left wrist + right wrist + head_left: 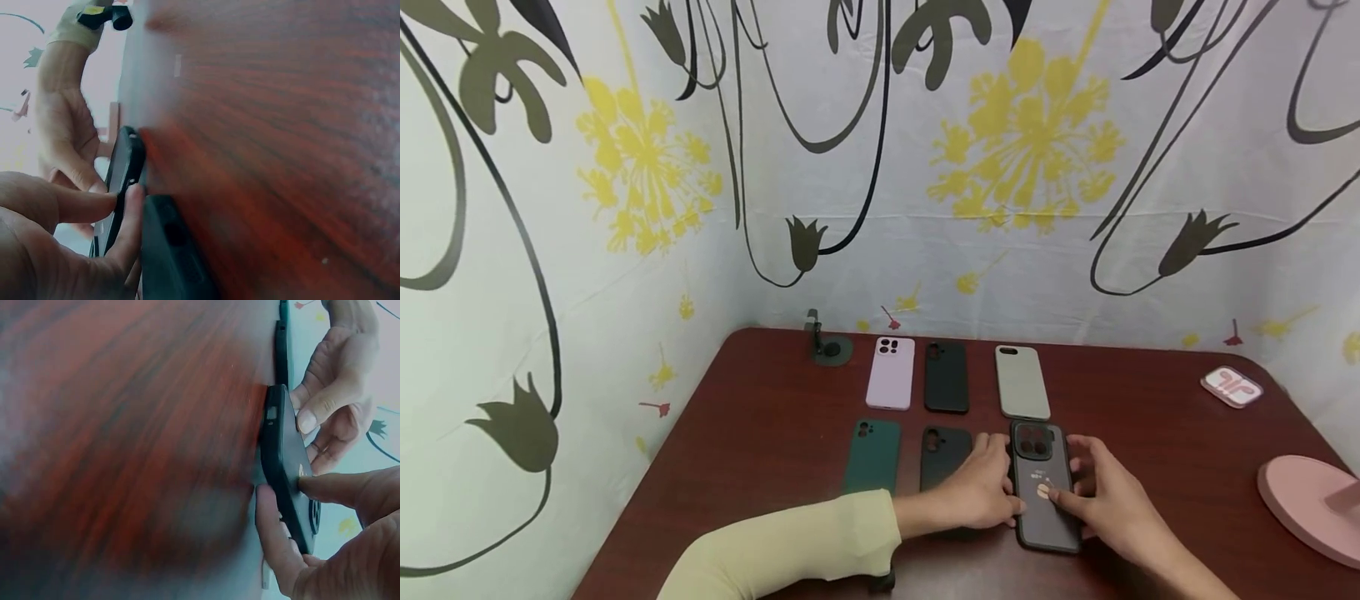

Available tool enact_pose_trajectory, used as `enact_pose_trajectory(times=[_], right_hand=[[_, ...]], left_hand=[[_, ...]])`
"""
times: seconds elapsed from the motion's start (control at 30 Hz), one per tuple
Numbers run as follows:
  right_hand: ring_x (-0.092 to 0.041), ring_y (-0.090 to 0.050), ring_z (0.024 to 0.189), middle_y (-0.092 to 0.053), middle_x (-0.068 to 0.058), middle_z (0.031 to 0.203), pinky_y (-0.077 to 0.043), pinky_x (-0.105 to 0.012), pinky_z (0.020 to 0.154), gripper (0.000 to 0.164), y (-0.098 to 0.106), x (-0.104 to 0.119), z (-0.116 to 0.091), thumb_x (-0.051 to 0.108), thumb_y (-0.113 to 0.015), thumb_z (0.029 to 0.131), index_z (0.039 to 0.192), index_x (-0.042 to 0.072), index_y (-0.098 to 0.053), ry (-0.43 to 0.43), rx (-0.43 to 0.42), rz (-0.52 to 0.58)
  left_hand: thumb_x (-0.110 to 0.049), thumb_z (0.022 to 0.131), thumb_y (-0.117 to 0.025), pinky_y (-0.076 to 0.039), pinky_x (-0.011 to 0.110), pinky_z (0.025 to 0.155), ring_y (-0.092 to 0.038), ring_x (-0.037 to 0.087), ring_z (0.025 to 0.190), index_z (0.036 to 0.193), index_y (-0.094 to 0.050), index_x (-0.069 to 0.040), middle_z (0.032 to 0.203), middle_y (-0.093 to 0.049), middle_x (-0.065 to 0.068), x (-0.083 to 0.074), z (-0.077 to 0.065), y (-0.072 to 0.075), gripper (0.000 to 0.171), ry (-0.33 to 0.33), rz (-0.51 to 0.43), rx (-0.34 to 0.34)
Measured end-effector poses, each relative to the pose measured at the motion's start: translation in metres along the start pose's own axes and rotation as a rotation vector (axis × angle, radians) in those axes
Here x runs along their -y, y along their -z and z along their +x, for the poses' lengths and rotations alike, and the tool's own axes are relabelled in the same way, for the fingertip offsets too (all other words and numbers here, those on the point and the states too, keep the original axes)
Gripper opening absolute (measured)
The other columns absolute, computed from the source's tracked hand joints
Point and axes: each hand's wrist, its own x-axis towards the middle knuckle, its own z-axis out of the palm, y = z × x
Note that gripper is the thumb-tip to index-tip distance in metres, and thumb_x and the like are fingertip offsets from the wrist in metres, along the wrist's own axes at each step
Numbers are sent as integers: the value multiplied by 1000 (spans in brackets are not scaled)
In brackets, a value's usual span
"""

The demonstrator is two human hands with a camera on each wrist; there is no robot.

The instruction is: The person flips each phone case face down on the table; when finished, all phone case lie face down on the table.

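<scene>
A dark phone case [1060, 525] with a smoky back and a raised camera frame lies at the right end of the front row. My left hand [981, 492] pinches its left edge between thumb and fingers. On the opposite side, my right hand [1116, 504] holds it, thumb over the back and fingertips under the edge. In the right wrist view the phone case [278, 434] shows its black side wall. Beneath my left forearm sits a dark grey case [938, 467], partly covered. Left of that is a green case [876, 454], its lower end hidden by the sleeve.
Behind stand a lilac case [890, 383], a black case [947, 383] and a pale grey case [1024, 392]. A pink round base [1296, 500] and a white rounded item [1232, 387] are at the right. A dark clip-like object [831, 350] lies at the back left of the table [752, 442].
</scene>
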Motion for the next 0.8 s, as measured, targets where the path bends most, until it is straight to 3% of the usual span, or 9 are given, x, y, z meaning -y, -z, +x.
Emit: enact_pose_trajectory(times=[0.2,0.4,0.6,0.8], right_hand=[[-18,-66,93,-62,-24,124,-52,-31,69,96,0,3,5,43,-87,88,151,-11,-39,72,-34,-233],[-17,-63,90,-60,-23,120,-50,-31,68,98,-2,1,6,47,-86,87,148,-17,-43,68,-21,-300],[-16,-60,86,-61,-20,113,-49,-30,66,96,-1,1,9,46,-86,87,145,-19,-46,84,-1,-345],[-15,-58,84,-60,-17,109,-48,-31,66,96,-3,1,12,45,-86,88,146,-20,-46,74,30,-373]], left_hand=[[-19,85,-91,-53,14,81,-55,-5,88,161,-37,-9,129,-52,-1,1,4,-3,93,7,45,-78],[-27,84,-92,-51,14,90,-56,-3,101,162,-39,-8,130,-56,-3,2,9,-5,96,3,135,-62],[-34,82,-93,-52,14,86,-56,3,116,150,-54,-11,115,-57,-5,1,14,-2,81,2,245,-43],[-35,84,-92,-51,13,88,-56,0,115,159,-45,-11,132,-52,-2,0,13,-3,92,9,276,-39]])
